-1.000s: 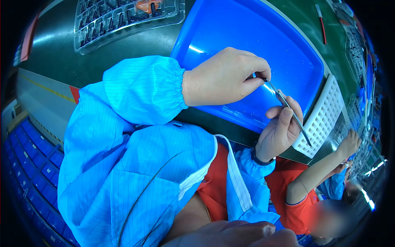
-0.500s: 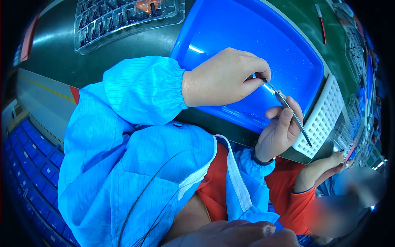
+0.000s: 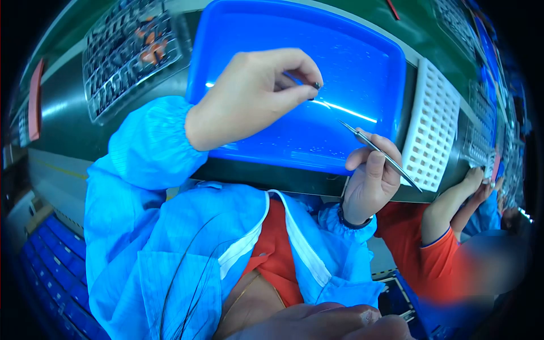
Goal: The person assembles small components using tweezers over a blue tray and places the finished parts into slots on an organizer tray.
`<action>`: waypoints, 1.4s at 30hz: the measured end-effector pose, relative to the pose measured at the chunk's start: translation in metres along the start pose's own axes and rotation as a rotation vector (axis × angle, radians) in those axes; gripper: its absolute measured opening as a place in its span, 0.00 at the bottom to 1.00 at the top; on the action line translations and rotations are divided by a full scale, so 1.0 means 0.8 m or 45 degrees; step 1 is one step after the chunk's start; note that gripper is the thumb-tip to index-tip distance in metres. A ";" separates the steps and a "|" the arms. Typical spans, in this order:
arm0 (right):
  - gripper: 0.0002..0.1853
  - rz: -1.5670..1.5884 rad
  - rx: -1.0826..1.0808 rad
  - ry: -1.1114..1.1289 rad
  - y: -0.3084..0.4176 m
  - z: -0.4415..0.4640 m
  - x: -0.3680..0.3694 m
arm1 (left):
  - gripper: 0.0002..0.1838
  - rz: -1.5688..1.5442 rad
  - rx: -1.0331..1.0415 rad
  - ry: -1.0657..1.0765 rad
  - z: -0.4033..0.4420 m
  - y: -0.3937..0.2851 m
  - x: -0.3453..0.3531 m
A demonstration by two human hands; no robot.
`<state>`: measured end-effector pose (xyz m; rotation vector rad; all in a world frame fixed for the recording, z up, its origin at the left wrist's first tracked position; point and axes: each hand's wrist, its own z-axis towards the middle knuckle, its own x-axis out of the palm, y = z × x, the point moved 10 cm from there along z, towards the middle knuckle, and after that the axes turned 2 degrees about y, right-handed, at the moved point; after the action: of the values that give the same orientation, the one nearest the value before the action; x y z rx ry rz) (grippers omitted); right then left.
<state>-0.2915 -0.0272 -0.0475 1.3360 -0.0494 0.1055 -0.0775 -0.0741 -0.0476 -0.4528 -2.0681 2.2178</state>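
My left hand (image 3: 255,93), in a light blue sleeve, is over the blue tray (image 3: 195,73). Its thumb and forefinger pinch a small dark part (image 3: 316,86), mostly hidden by the fingertips. To the right, my right hand (image 3: 374,178), with a dark band at the wrist, grips a slim pointed metal tool (image 3: 381,152) like a pen. The tool's tip points up and left toward the left hand, apart from the dark part. Fine pale specks lie scattered in the tray.
A clear compartment tray (image 3: 133,56) with dark parts and some orange pieces stands at the left. Right of the blue tray is a white perforated block (image 3: 433,124). A co-worker in a red shirt (image 3: 422,249) sits at the right, arms on the bench.
My left hand has moved left with the dark part, away from the tool tip. The tool no longer meets the part. The whole view has shifted and turned somewhat.
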 end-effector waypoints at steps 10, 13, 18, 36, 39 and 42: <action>0.12 -0.056 -0.038 0.007 0.014 -0.032 -0.060 | 0.07 0.112 0.139 0.231 0.165 -0.091 0.126; 0.11 0.011 0.059 -0.090 -0.006 -0.039 -0.087 | 0.08 0.223 0.433 0.093 0.229 -0.102 0.177; 0.11 0.047 0.055 -0.133 -0.017 -0.041 -0.110 | 0.07 0.356 0.534 0.050 0.318 -0.075 0.269; 0.10 0.109 0.048 -0.023 -0.026 -0.037 -0.115 | 0.12 1.046 0.552 0.003 0.362 -0.031 0.333; 0.10 0.087 0.041 -0.055 -0.026 -0.038 -0.115 | 0.13 0.963 0.517 0.067 0.361 -0.032 0.319; 0.10 0.092 0.014 -0.068 -0.027 -0.040 -0.110 | 0.14 0.897 0.499 0.091 0.348 -0.039 0.275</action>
<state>-0.3773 -0.0056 -0.0846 1.3482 -0.1428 0.1313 -0.3657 -0.2840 -0.0394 -1.3506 -1.5098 2.8127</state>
